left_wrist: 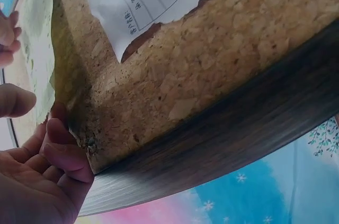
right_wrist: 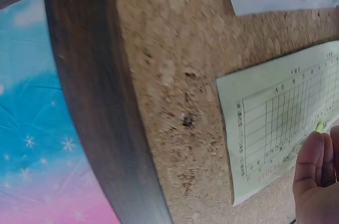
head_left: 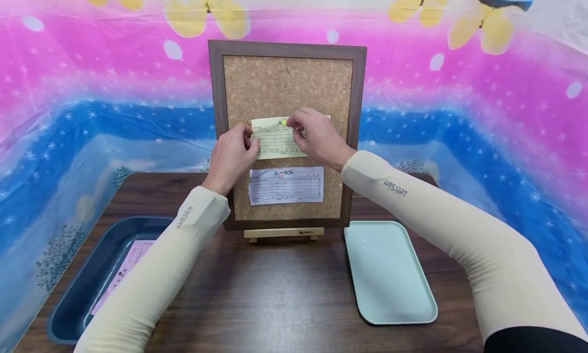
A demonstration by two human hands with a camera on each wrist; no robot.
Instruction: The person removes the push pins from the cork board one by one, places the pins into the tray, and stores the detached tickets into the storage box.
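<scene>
A framed corkboard (head_left: 289,82) stands upright on the table. Across its middle lies a pale yellow form slip (head_left: 271,139), with a yellow pushpin (head_left: 284,122) near its top edge. My left hand (head_left: 233,151) pinches the slip's left edge; the left wrist view has the thumb in front and fingers behind, with this edge lifted off the cork. My right hand (head_left: 321,136) is over the slip's right half, loosely curled fingertips right at the pushpin. Below, a white form slip (head_left: 287,187) hangs from a pink pushpin (head_left: 281,175).
A small wooden stand (head_left: 282,233) supports the board. On the left a dark blue tray (head_left: 69,312) holds a pink slip (head_left: 121,274), partly behind my left sleeve. A mint green tray (head_left: 390,271) with a small pale piece (head_left: 364,242) lies at right. Printed cloth surrounds the table.
</scene>
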